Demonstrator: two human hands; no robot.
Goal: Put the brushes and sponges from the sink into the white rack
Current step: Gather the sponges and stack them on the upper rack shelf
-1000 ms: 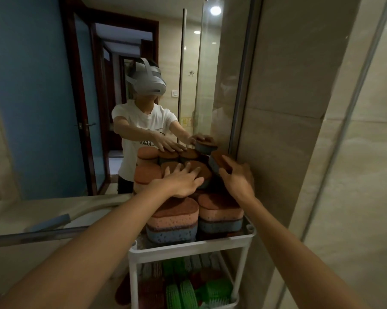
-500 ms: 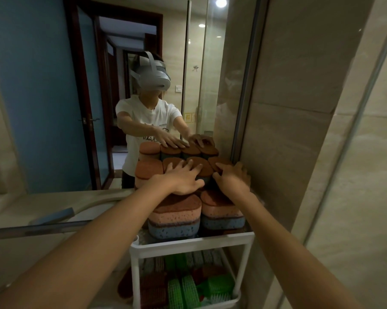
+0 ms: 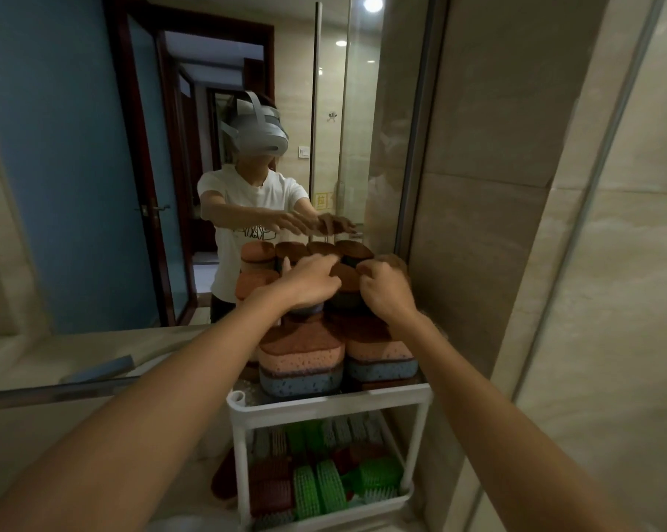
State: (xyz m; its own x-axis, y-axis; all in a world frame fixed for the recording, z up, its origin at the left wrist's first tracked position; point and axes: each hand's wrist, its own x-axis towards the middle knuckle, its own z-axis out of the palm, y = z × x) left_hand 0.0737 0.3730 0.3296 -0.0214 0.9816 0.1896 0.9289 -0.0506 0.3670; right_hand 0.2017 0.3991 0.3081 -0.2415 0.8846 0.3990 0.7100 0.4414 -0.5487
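Orange sponges (image 3: 301,359) fill rack (image 3: 326,404) (wall (image 3: 477,232) beside); left hand (image 3: 308,288) flat, right hand (image 3: 387,293) gripping one.

No words are coming through legibly: the yellow sticker (image 3: 321,200) on the far glass panel (image 3: 330,90) and the print (image 3: 255,233) on the mirrored white T-shirt (image 3: 247,193) are showing only blur.

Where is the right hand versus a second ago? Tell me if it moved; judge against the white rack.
Yes, slightly: the right hand has shifted left along the white rack, from its wall side toward the middle, fingers curling onto a sponge.
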